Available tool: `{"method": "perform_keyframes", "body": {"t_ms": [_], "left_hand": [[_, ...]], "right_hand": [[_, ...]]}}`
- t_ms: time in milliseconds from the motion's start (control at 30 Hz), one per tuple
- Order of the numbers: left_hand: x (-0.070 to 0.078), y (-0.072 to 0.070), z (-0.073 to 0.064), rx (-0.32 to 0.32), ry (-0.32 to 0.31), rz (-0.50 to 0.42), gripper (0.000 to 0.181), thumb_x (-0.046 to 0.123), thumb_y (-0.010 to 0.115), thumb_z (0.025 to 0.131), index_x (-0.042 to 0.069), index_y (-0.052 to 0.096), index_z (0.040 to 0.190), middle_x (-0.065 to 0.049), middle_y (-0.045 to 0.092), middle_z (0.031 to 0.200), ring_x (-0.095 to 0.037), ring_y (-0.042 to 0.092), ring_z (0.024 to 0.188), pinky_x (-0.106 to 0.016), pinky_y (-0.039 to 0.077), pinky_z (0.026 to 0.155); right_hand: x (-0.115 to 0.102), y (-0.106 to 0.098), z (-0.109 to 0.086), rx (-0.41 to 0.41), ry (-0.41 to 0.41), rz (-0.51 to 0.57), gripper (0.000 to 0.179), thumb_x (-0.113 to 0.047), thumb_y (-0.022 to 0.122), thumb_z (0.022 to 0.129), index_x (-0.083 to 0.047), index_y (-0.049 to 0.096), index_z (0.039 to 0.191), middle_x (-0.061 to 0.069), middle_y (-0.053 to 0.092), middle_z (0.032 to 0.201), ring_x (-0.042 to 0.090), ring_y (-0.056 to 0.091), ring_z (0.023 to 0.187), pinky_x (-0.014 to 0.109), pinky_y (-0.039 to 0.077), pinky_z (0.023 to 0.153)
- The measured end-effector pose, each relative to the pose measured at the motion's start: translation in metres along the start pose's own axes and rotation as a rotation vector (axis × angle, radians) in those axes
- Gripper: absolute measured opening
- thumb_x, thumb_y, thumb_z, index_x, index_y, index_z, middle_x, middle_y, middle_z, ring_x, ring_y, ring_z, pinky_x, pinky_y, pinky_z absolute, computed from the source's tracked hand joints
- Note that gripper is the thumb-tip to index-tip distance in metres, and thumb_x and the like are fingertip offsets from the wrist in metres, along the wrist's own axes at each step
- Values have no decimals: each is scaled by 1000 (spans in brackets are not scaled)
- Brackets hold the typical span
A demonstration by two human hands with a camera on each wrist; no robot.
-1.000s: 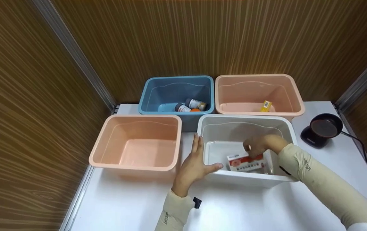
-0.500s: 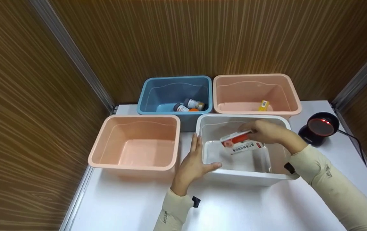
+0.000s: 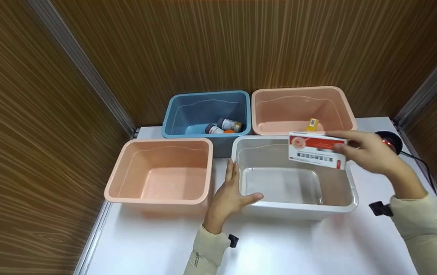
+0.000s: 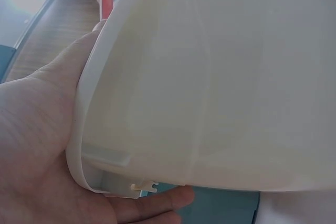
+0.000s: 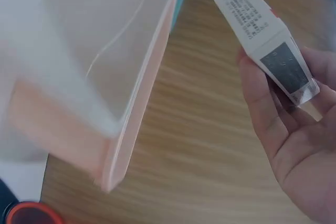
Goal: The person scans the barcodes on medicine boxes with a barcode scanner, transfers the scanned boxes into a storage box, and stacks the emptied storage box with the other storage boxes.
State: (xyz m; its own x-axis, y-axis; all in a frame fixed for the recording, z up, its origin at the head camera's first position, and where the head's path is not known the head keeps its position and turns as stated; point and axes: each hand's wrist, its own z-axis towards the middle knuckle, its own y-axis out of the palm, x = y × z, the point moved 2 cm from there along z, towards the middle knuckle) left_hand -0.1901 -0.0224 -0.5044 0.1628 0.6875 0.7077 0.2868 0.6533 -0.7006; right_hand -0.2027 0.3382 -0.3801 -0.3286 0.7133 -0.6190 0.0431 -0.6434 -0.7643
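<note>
My right hand (image 3: 373, 152) pinches one end of a white and red medicine box (image 3: 313, 151) above the right side of the white bin (image 3: 291, 207). In the right wrist view, thumb and fingers grip the box's end (image 5: 286, 69), which has a dark panel. My left hand (image 3: 226, 200) rests against the white bin's left front corner, fingers straight and thumb spread along the front rim. The left wrist view shows that palm (image 4: 37, 129) against the bin wall (image 4: 210, 87). No other item shows on the white bin's floor.
A pink bin (image 3: 159, 201) stands left. Behind are a blue bin (image 3: 207, 136) with dark-capped bottles (image 3: 230, 125) and an orange item (image 3: 229, 131), and another pink bin (image 3: 298, 90) with a small yellow box (image 3: 312, 124). A black scanner (image 3: 394, 142), red-lit and corded, is partly behind my right hand.
My right hand has lifted the medicine box out of the white bin and moved it up and right, with its red face toward the head camera. The scanner lit red. My left hand stayed.
</note>
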Motion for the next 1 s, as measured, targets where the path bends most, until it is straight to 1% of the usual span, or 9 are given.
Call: {"method": "perform_keyframes", "body": {"t_ms": [133,233,300,500,600,700,767,900,1000], "left_hand": [[0,0,0,-3,1,7,127,74,72,76,10,4,163,-3,-12,168,-37,46,135,-43,52,92],[0,1,-1,-3,1,-4,126,73,73,77,10,4,163,-2,-13,168,-37,44,136,-43,51,94],[0,1,-1,-1,1,-16,125,70,74,77,10,4,163,-3,-12,169,-37,42,138,-45,50,97],[1,1,0,3,-1,-8,124,69,74,78,9,5,162,-6,-11,169,-37,43,137,-44,50,97],[0,1,0,-1,-2,-5,126,74,72,77,9,5,162,-3,-13,168,-36,46,135,-43,51,94],[0,1,0,-2,-4,-8,127,76,70,76,10,5,163,-1,-13,168,-36,47,134,-42,51,93],[-1,0,0,-1,-5,-14,126,75,71,76,11,5,163,-2,-13,169,-36,47,133,-43,51,93],[-1,0,0,-3,-2,-30,126,74,72,76,11,5,163,-2,-13,169,-38,44,136,-46,49,99],[-1,-1,-1,-5,-1,-36,127,75,71,76,10,4,163,0,-14,168,-37,42,138,-47,47,100]], "right_hand": [[19,-13,-20,105,52,60,37,-12,68,97,-9,67,134,3,67,97,13,56,75,22,44,58],[36,-19,-37,191,102,159,36,-8,68,96,-5,67,132,-6,67,89,8,58,70,20,47,56],[45,-22,-48,244,156,218,36,-8,67,98,-4,66,134,-12,68,92,8,60,70,19,50,57],[70,-28,-78,358,252,386,40,-5,61,101,-4,60,141,-13,64,110,6,65,78,18,55,65],[83,-30,-92,439,233,541,40,1,59,100,-1,60,140,-8,63,115,7,65,80,19,56,63],[99,-30,-104,502,173,759,39,6,58,99,4,59,138,-2,66,115,10,67,80,22,57,60],[110,-27,-111,525,160,887,38,5,57,99,4,60,137,1,68,114,12,69,81,24,57,59],[134,-20,-126,537,220,1084,34,2,58,100,-2,65,134,2,72,109,16,72,80,29,59,59],[152,-12,-133,508,293,1229,31,2,56,101,-5,71,128,4,74,104,20,73,78,34,60,60]]}}
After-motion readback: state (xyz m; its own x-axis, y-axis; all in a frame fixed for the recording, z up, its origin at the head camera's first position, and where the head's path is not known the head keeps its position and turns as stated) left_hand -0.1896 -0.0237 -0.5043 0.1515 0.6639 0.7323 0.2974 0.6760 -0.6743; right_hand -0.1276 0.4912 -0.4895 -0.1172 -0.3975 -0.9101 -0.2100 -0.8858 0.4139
